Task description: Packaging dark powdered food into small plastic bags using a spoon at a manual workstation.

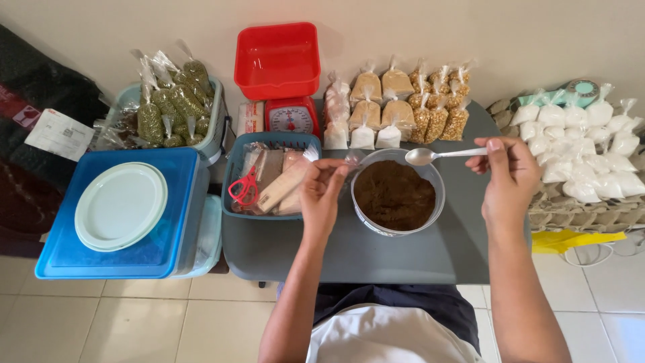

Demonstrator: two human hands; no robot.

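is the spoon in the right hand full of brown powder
No, the spoon held by the right hand looks empty and shiny above the bowl of brown powder.

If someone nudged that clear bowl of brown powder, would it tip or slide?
The clear bowl looks wide and low, and well filled with brown powder, so it would probably slide on the smooth grey table rather than tip. The powder seems loose; a sharp push might spill some. The walls look like thin plastic, so likely slightly flexible.
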